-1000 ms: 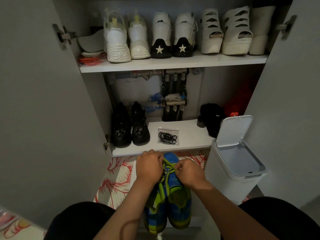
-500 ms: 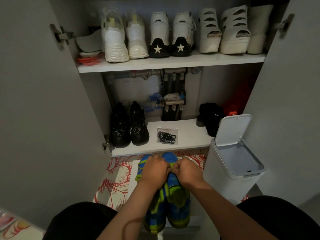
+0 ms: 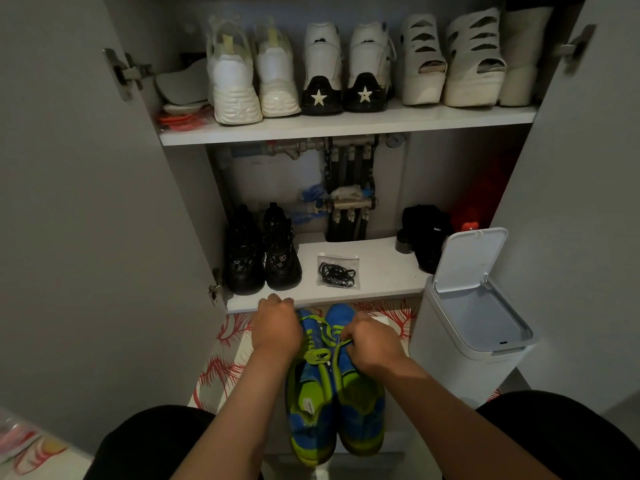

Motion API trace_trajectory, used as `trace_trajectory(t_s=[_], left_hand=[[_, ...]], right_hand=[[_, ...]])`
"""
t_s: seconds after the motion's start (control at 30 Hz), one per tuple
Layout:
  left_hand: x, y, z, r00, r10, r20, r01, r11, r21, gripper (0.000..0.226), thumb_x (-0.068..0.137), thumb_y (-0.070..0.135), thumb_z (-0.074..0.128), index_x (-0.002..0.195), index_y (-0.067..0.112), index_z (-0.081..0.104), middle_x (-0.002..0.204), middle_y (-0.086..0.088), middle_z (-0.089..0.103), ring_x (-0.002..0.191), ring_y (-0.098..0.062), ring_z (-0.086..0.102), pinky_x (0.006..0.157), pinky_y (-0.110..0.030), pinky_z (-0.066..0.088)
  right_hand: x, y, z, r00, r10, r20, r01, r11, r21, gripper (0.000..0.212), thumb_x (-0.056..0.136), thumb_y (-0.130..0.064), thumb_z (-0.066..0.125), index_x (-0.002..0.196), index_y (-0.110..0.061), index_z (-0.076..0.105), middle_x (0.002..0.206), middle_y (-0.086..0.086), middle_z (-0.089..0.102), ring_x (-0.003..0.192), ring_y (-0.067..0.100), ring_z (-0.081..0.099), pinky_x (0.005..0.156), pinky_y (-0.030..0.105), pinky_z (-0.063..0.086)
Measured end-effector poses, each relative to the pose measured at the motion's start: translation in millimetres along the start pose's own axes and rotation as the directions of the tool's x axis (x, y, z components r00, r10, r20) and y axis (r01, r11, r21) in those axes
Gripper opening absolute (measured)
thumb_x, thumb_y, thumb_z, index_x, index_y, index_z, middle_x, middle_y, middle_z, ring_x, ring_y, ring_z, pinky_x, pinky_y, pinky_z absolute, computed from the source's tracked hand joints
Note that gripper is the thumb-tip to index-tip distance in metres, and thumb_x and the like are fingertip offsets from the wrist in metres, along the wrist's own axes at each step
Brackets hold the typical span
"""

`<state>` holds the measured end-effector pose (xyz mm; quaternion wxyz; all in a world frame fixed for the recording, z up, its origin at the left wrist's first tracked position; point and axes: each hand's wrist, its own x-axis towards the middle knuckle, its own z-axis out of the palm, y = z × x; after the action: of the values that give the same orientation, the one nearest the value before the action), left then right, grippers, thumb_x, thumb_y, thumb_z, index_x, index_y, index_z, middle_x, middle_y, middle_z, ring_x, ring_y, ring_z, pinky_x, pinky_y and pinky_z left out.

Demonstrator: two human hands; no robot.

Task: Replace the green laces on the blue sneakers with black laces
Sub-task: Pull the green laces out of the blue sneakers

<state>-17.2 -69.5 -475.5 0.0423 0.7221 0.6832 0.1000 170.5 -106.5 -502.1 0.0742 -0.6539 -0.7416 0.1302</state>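
The one view looks from the person's head, forward and steeply down into an open cupboard. Both forearms enter from the bottom edge, and the left hand (image 3: pixel 275 329) and right hand (image 3: pixel 372 342) meet at the green laces (image 3: pixel 320 355) just below mid-frame, close under the lens. The sneakers (image 3: pixel 332 403) lie nearest, toes pointing away. The lower shelf (image 3: pixel 381 271) sits just beyond them and the upper shelf (image 3: pixel 346 124) farther off, near the top. The wide lens takes in both doors (image 3: pixel 86 237) at the sides.

Blue sneakers (image 3: pixel 337 386) side by side, green laces (image 3: pixel 320 336) partly loosened; black laces (image 3: pixel 337 272) bagged.
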Motion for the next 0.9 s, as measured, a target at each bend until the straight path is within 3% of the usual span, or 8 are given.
trace_trajectory(t_s=[0.07, 0.17, 0.23, 0.33, 0.57, 0.7, 0.8, 0.9], left_hand=[[-6.6, 6.6, 4.6, 0.992, 0.121, -0.031, -0.121, 0.993, -0.002, 0.052, 0.089, 0.014, 0.052, 0.14, 0.018, 0.05, 0.134, -0.007, 0.049, 0.122, -0.026, 0.04, 0.098, -0.035, 0.039], [-14.1, 22.0, 8.7, 0.942, 0.326, 0.081, -0.312, 0.939, -0.145, 0.041, 0.09, 0.016, 0.05, 0.128, 0.025, 0.062, 0.128, -0.003, 0.056, 0.12, -0.023, 0.045, 0.101, -0.035, 0.039], [-20.6, 29.1, 10.9, 0.919, 0.342, 0.195, -0.292, 0.925, -0.245, 0.034, 0.091, 0.018, 0.05, 0.12, 0.024, 0.064, 0.124, -0.004, 0.058, 0.119, -0.024, 0.049, 0.101, -0.036, 0.041], [-26.5, 30.3, 17.4, 0.916, 0.319, 0.243, -0.243, 0.924, -0.296, 0.027, 0.092, 0.024, 0.049, 0.116, 0.021, 0.062, 0.12, -0.006, 0.057, 0.115, -0.025, 0.053, 0.096, -0.038, 0.045], [-21.8, 33.4, 15.3, 0.914, 0.266, 0.306, -0.16, 0.93, -0.332, 0.032, 0.086, 0.038, 0.055, 0.115, 0.029, 0.066, 0.112, -0.001, 0.062, 0.104, -0.022, 0.06, 0.087, -0.032, 0.051], [-22.0, 34.5, 16.5, 0.916, 0.22, 0.336, -0.086, 0.925, -0.37, 0.036, 0.082, 0.028, 0.056, 0.117, 0.032, 0.065, 0.114, 0.003, 0.067, 0.104, -0.02, 0.062, 0.09, -0.031, 0.052], [-19.3, 34.2, 17.4, 0.921, 0.188, 0.341, -0.044, 0.92, -0.388, 0.044, 0.081, 0.025, 0.058, 0.124, 0.032, 0.059, 0.124, 0.001, 0.064, 0.109, -0.023, 0.061, 0.091, -0.031, 0.051], [-17.6, 34.7, 17.9, 0.919, 0.196, 0.342, -0.057, 0.924, -0.377, 0.044, 0.081, 0.028, 0.058, 0.124, 0.036, 0.058, 0.125, 0.002, 0.064, 0.108, -0.023, 0.062, 0.088, -0.03, 0.051]], right_hand=[[0.6, -3.6, 0.6, 1.0, -0.024, -0.02, 0.022, 0.996, -0.084, 0.026, 0.092, -0.027, 0.063, 0.117, -0.026, 0.071, 0.124, 0.004, 0.056, 0.108, 0.026, 0.061, 0.086, 0.034, 0.053], [1.3, -6.0, 2.9, 0.999, -0.033, -0.04, 0.027, 0.99, -0.137, 0.023, 0.093, -0.031, 0.061, 0.112, -0.022, 0.071, 0.12, 0.005, 0.056, 0.104, 0.025, 0.061, 0.08, 0.032, 0.051], [1.0, -5.7, 3.6, 0.998, -0.027, -0.055, 0.021, 0.994, -0.111, 0.018, 0.095, -0.029, 0.058, 0.106, -0.023, 0.07, 0.116, 0.003, 0.057, 0.099, 0.023, 0.062, 0.069, 0.029, 0.042], [0.1, -3.3, 2.6, 0.997, -0.01, -0.076, 0.006, 0.999, -0.045, 0.014, 0.094, -0.026, 0.056, 0.096, -0.025, 0.07, 0.107, -0.002, 0.057, 0.091, 0.018, 0.062, 0.064, 0.026, 0.034], [-0.7, 4.5, -1.2, 0.992, 0.077, -0.101, -0.062, 0.988, 0.141, 0.012, 0.089, -0.019, 0.061, 0.082, -0.023, 0.07, 0.099, -0.002, 0.06, 0.089, 0.019, 0.062, 0.069, 0.029, 0.046], [-0.4, 7.1, -4.5, 0.985, 0.142, -0.097, -0.122, 0.974, 0.189, 0.015, 0.085, -0.01, 0.06, 0.077, -0.021, 0.067, 0.097, -0.005, 0.06, 0.087, 0.018, 0.063, 0.072, 0.03, 0.05], [2.0, 13.2, -11.0, 0.94, 0.289, -0.183, -0.242, 0.94, 0.242, 0.015, 0.086, -0.013, 0.056, 0.077, -0.024, 0.06, 0.099, -0.002, 0.061, 0.085, 0.022, 0.063, 0.069, 0.029, 0.047], [3.6, 26.5, -16.6, 0.891, 0.42, -0.171, -0.365, 0.888, 0.281, 0.009, 0.089, -0.018, 0.057, 0.09, -0.024, 0.063, 0.11, 0.004, 0.061, 0.098, 0.027, 0.063, 0.079, 0.031, 0.048]])
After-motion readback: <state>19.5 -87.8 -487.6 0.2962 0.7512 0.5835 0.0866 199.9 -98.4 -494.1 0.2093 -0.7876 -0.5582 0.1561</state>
